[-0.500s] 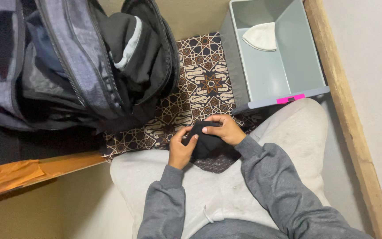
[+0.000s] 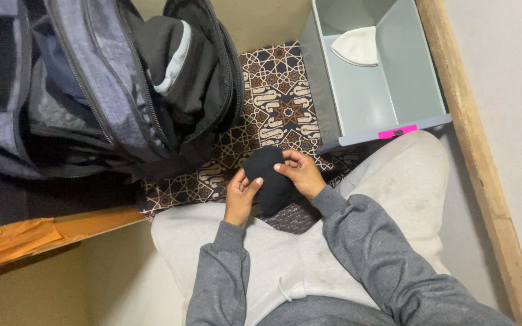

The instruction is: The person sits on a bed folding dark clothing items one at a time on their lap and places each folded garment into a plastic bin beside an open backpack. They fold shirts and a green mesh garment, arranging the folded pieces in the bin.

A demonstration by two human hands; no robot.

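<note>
A soft, rounded black cloth bundle (image 2: 268, 181) on a patterned mat (image 2: 276, 115). My left hand (image 2: 241, 194) and right hand (image 2: 297, 172) curl around it, fingers pinching the fabric.

Grey sweatshirt sleeves with ribbed cuffs; pale, perhaps off-white, drawstring trousers.

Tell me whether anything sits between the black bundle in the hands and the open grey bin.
Nothing visible does. The left hand and right hand hold the black cloth bundle over the patterned mat. The grey bin lies just beyond, holding only a white cloth near its far end.
</note>
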